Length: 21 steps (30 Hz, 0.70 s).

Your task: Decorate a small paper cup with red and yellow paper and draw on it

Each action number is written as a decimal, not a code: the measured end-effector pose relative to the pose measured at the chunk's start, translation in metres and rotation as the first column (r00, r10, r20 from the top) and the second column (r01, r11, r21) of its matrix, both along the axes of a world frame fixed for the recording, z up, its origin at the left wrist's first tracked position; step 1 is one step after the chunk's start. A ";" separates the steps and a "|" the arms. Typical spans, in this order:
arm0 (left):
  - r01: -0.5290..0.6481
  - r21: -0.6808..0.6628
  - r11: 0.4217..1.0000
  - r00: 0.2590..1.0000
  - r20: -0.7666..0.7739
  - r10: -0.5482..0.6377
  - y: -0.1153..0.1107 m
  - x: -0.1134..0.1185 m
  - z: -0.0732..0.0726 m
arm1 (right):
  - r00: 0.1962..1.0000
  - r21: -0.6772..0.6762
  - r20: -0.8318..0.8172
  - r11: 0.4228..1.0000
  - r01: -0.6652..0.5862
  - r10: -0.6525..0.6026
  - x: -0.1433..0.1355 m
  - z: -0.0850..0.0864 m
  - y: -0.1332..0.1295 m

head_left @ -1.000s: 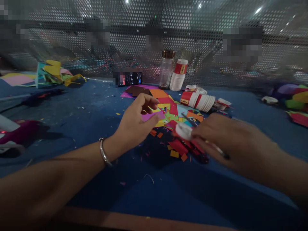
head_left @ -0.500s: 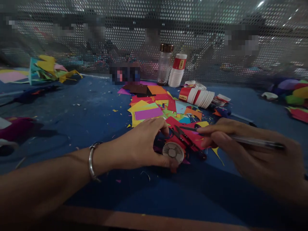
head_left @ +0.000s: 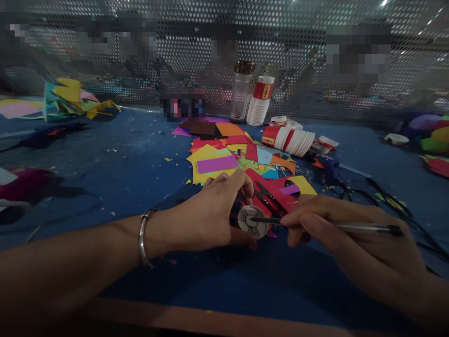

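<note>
My left hand (head_left: 217,210), with a silver bangle at the wrist, curls its fingers and thumb around a small round object (head_left: 253,229) whose pale top has dark radial lines. Between the fingers of my right hand (head_left: 326,224) is a pen (head_left: 368,229), its tip touching or just over that round top. Dark scissors (head_left: 270,199) lie behind the round object on red paper (head_left: 257,178). A purple strip (head_left: 289,189) rests on the paper beside them.
Coloured paper scraps (head_left: 217,164) spread across the blue table (head_left: 140,154). Behind them stand a clear bottle (head_left: 240,96) and stacked paper cups (head_left: 260,100); more cups (head_left: 291,139) lie sideways. A blue glue gun (head_left: 329,169) and black cables (head_left: 396,201) are at the right.
My right hand has moved slightly left and down, bringing the pen tip from above the scissors to the round top. My left hand still holds the round object.
</note>
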<state>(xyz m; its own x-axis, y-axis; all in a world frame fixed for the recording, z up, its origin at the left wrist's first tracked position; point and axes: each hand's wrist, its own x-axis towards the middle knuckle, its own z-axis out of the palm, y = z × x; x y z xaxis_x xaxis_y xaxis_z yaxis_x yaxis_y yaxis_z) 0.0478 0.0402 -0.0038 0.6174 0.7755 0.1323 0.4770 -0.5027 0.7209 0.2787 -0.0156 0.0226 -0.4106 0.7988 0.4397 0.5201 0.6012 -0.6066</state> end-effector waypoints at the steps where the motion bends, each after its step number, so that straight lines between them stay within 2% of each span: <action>1: 0.000 0.004 1.000 1.000 -0.005 0.000 0.000 0.000 0.000 | 1.000 -0.005 0.007 1.000 -0.006 0.006 0.000 -0.001 0.001; 12: 0.013 -0.014 1.000 1.000 0.016 -0.013 0.002 0.001 -0.001 | 0.997 -0.052 0.047 0.997 -0.055 0.057 0.001 -0.006 0.006; 21: 0.015 -0.057 0.998 0.999 -0.037 -0.017 0.001 0.001 0.004 | 0.996 -0.018 0.062 0.998 -0.065 0.066 0.001 -0.004 0.005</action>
